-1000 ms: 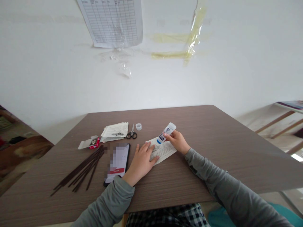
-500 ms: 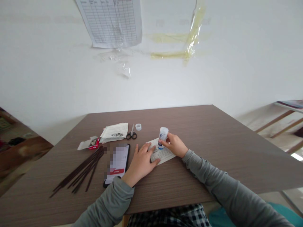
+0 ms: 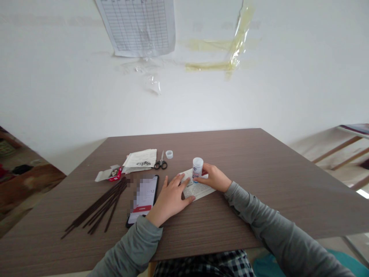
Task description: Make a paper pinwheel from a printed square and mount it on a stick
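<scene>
A printed sheet of paper (image 3: 201,191) lies on the table in front of me. My left hand (image 3: 173,194) rests on its left side, fingers spread and flat. In my right hand (image 3: 215,177) is a white glue stick (image 3: 197,166), pinched between thumb and fingers and upright over the paper. Its lower end meets the sheet; the contact itself is partly hidden by my fingers. A translucent cap (image 3: 169,154) sits apart from it, farther back on the table.
Black-handled scissors (image 3: 160,164) lie beside a stack of printed papers (image 3: 140,159). Left of these stands an open red box (image 3: 115,174) with small metal pieces. Dark thin sticks (image 3: 98,207) and a phone (image 3: 143,200) lie left of my left hand. The wall (image 3: 201,104) borders the table's back.
My right hand has shifted the glue stick slightly left on the paper, and the stick now stands a little straighter. My left hand stays in place.
</scene>
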A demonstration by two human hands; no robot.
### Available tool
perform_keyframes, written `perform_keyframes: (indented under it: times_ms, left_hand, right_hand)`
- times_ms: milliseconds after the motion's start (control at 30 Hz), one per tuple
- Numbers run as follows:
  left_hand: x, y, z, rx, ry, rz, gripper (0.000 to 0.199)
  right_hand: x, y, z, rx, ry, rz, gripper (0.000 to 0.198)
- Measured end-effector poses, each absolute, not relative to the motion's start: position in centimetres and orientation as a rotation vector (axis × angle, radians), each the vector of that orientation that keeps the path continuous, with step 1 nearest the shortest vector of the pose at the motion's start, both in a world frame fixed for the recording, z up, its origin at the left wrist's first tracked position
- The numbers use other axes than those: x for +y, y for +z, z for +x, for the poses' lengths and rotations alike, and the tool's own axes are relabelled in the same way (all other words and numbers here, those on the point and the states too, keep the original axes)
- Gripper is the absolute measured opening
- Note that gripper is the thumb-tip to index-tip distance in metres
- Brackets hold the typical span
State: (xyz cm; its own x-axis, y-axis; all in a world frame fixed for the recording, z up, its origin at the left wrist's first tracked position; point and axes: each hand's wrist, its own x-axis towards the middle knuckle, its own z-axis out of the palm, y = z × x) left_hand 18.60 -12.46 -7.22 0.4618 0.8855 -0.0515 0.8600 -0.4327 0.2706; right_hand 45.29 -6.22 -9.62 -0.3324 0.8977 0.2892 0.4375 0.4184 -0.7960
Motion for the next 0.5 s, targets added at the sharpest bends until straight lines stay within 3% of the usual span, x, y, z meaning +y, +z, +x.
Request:
perform_keyframes:
  times_ms: [500]
  left_hand:
    - [-12.78,-6.34,19.01,1.531,0.097,2.412,0.077]
  right_hand:
    - [-6.39,-9.4,45.4,-1.929,0.751,-1.151,0.021]
